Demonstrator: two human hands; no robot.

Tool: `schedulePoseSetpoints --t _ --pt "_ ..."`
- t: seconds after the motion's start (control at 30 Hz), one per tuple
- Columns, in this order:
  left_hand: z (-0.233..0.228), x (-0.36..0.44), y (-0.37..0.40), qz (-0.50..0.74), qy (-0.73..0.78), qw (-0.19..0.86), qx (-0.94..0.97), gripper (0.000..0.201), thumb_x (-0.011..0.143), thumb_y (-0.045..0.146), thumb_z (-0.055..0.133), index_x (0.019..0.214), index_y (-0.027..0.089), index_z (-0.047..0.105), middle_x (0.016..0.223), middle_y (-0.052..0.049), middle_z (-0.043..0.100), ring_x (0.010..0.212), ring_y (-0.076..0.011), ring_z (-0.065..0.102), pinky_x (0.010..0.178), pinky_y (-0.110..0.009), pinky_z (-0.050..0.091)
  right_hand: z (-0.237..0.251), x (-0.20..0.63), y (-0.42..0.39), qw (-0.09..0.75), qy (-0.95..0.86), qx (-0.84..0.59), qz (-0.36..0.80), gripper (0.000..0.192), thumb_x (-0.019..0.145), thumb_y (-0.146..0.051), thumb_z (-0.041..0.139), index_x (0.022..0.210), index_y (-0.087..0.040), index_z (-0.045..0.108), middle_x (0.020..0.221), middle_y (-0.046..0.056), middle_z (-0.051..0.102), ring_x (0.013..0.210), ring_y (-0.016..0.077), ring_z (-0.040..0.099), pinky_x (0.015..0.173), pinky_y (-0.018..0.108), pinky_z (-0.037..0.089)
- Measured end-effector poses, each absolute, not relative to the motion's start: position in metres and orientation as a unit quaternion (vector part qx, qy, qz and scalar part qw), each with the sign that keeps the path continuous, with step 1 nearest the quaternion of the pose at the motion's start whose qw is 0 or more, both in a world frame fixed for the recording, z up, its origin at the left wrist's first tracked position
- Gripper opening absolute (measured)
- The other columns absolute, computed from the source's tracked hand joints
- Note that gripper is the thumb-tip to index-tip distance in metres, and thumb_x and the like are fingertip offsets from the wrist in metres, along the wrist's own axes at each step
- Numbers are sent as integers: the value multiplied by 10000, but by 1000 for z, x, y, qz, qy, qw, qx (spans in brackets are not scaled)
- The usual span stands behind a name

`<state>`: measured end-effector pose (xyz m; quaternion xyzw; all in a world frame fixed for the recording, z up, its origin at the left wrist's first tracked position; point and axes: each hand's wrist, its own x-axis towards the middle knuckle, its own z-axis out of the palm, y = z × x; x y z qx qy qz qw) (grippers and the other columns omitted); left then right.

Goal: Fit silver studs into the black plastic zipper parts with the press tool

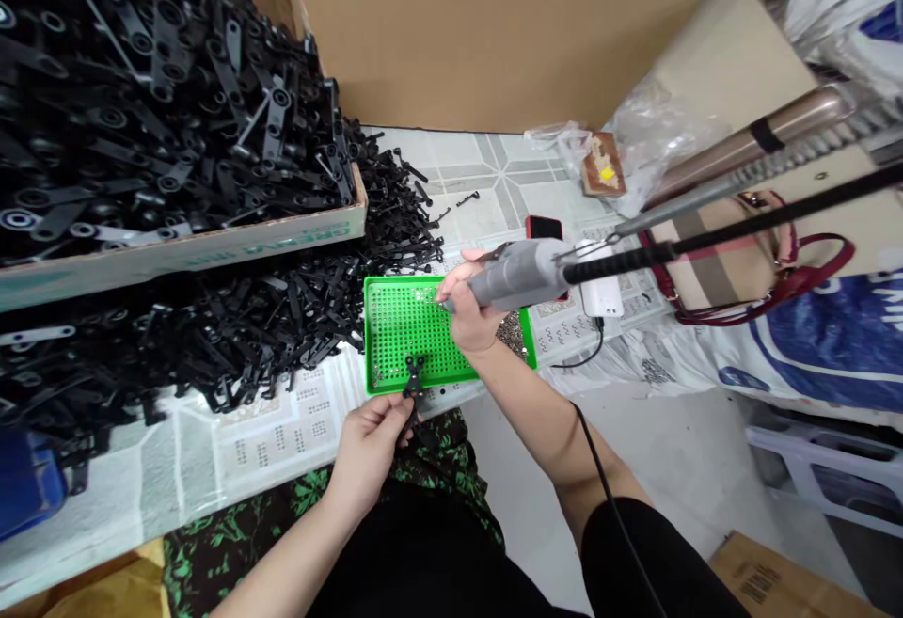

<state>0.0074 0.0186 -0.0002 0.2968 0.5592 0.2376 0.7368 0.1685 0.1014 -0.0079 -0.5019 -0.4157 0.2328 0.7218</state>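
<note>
My left hand (371,449) pinches black plastic part (413,383) at near edge of green tray (395,317), part upright over tray rim. My right hand (469,312) wrapped round grey electric screwdriver (518,275), tip over tray's far right corner. Risks: thin pinch lets part twist; tip off-centre skids into my fingers; cable drag pulls aim; loose black pile (232,326) at tray's left edge slides in.

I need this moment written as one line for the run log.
left hand: holds black part at green tray edge | right hand: grips grey power tool over tray | black parts pile left
</note>
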Motion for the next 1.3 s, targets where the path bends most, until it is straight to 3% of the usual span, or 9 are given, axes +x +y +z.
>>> schedulePoseSetpoints --t 0.23,0.5,1.3 --pt "3 9 22 232 564 733 301 293 600 439 707 509 166 650 495 -17 603 439 -112 472 420 -226 372 23 167 95 761 -345 -489 251 389 737 -621 563 901 -275 493 482 -105 449 350 100 449 408 285 417" --pt "5 10 24 223 569 728 312 313 629 430 673 469 170 601 425 18 520 404 -102 434 414 -225 339 39 132 49 707 -374 -352 486 387 753 -565 612 965 -245 561 460 -96 494 309 97 443 351 239 409" --pt "0 8 20 236 555 725 333 311 722 337 592 456 177 575 418 30 505 434 -92 416 458 -224 316 25 124 33 679 -431 -349 480 362 758 -507 668 1044 -298 595 525 -66 518 424 107 510 441 245 468"
